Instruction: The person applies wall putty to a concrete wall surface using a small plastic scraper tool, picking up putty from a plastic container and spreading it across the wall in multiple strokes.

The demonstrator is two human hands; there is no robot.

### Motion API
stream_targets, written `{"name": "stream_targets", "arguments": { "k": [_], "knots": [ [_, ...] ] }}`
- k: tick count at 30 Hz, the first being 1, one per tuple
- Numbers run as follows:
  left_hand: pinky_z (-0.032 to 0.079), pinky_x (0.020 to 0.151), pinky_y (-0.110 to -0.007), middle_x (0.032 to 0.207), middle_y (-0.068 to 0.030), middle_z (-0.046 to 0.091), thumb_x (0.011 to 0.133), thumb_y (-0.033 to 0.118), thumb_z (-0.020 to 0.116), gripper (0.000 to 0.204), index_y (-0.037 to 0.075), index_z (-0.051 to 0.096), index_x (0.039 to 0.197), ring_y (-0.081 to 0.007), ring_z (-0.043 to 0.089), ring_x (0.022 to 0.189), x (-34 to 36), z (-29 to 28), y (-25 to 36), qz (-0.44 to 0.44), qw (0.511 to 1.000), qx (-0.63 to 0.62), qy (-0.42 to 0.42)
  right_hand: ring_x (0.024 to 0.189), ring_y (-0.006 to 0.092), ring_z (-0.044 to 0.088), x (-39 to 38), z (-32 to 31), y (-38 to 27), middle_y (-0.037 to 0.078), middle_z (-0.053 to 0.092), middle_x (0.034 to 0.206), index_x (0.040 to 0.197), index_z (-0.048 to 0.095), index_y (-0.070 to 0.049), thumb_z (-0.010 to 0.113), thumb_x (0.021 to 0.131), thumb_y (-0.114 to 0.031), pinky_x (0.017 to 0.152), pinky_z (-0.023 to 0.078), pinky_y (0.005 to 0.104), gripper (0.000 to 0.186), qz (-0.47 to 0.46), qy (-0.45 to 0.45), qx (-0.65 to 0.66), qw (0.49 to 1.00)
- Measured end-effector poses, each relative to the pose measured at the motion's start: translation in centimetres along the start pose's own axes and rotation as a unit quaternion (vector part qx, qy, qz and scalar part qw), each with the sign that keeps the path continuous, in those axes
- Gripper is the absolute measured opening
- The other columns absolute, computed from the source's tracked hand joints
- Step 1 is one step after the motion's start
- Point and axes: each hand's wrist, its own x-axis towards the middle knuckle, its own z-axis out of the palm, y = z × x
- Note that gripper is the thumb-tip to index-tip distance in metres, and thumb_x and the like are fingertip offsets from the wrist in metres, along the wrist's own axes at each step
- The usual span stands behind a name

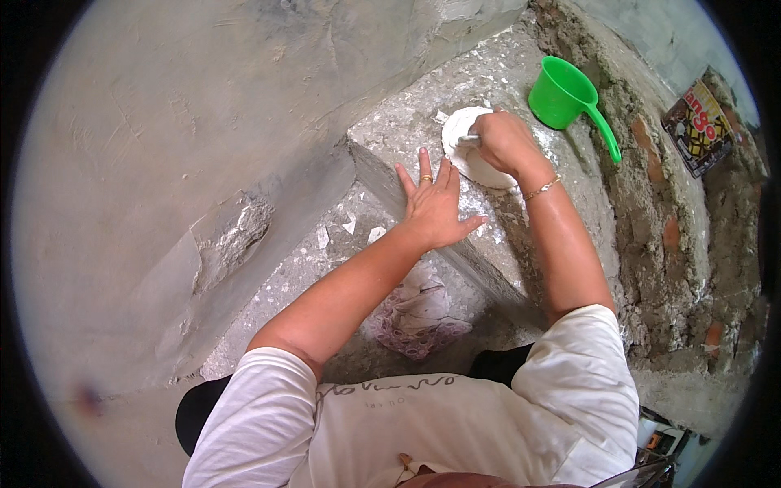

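On the rough concrete step sits a round white container [491,172] with thick white paste in it. My right hand [504,145] is closed over it around a thin grey metal-looking tool [469,141]; the tool's lower end is hidden, so its kind does not show. Just left of the container, my left hand [435,203] rests with fingers spread near the step's edge, nothing in it. Its fingertips lie close to the container's rim; whether they touch it I cannot tell.
A green plastic dipper [560,93] with a long handle stands beyond my right hand. Farther right, a printed packet [698,128] lies on rough, crumbling steps. A crumpled patterned plastic bag [419,317] lies on the lower step. A plastered wall [187,146] borders the left.
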Motion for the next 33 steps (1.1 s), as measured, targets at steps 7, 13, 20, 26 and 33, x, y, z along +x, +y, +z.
{"name": "stream_targets", "arguments": {
  "k": [7,13,20,26,33],
  "knots": [
    [-0.007,0.098,-0.071,0.145,-0.0255,0.022,0.073,0.063,0.057,0.099,-0.006,0.027,0.137,-0.0496,-0.002,0.135,-0.2,-0.3,0.0,-0.001,1.0,-0.005,-0.003,0.073,0.0409,0.058,-1.8,-1.5,1.4,0.023,0.06,0.073,0.075,0.068,-0.005,0.054,0.058,-0.001,0.065,0.047,0.0455,0.022,-0.043,0.02,-0.004,0.999],
    [-0.008,0.099,-0.07,0.146,-0.0248,0.022,0.072,0.063,0.057,0.1,-0.006,0.027,0.137,-0.049,-0.003,0.136,-0.2,-0.5,0.0,0.0,1.0,-0.006,-0.013,0.062,0.0322,0.06,-1.5,-1.1,5.8,0.02,0.061,0.067,0.073,0.065,0.002,0.06,0.055,-0.004,0.061,0.047,0.0385,0.02,0.084,-0.036,0.082,0.992],
    [-0.005,0.102,-0.067,0.145,-0.0258,0.023,0.076,0.055,0.058,0.091,-0.008,0.029,0.135,-0.0483,-0.002,0.136,-2.0,-2.4,-1.0,0.03,0.999,0.004,0.036,0.066,0.0194,0.059,-1.8,1.1,8.9,0.01,0.06,0.07,0.074,0.061,0.005,0.064,0.064,-0.003,0.059,0.046,0.0317,0.013,0.273,0.036,0.549,0.789],
    [0.014,0.111,-0.052,0.142,-0.0258,0.028,0.082,0.027,0.062,0.065,-0.006,0.035,0.131,-0.041,0.016,0.136,-10.3,-8.4,-4.7,0.177,0.98,-0.011,-0.093,0.077,0.0242,0.062,-1.9,0.9,7.5,0.011,0.062,0.086,0.089,0.058,0.001,0.058,0.071,0.003,0.075,0.052,0.039,0.018,0.354,0.063,0.744,0.563],
    [0.038,0.098,-0.041,0.124,-0.0232,0.05,0.077,0.027,0.067,0.057,-0.009,0.049,0.118,-0.0368,0.047,0.117,-22.5,-14.5,-11.7,0.061,0.95,-0.116,-0.283,0.091,0.0234,0.064,-3.7,-1.1,1.8,0.013,0.063,0.099,0.106,0.056,0.004,0.056,0.074,0.004,0.087,0.052,0.0377,0.033,0.233,-0.046,0.793,0.561]
  ]
}}
